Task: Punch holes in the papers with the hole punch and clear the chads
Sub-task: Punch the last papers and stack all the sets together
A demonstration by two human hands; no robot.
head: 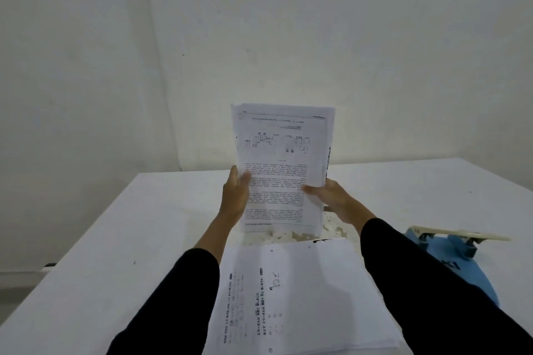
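Both hands up: left hand [235, 194] & right hand [334, 199] pinch the paper stack [281, 164] upright over the table [121, 239], fingers clamped on its side edges. Best now, imo: tap bottom edge square, sheets look fanned, then feed to hole punch [455, 251] at right.

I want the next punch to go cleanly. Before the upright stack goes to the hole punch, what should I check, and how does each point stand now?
1. Both hands hold the stack: left hand, right hand: ok.
2. Sheet edges squared: top edges staggered: not ok.
3. Hole punch within reach at right: ok.
4. Punch slot clear: cannot tell.
5. Chads cleared from the table: not ok.
6. Punched sheets lying flat: ok.
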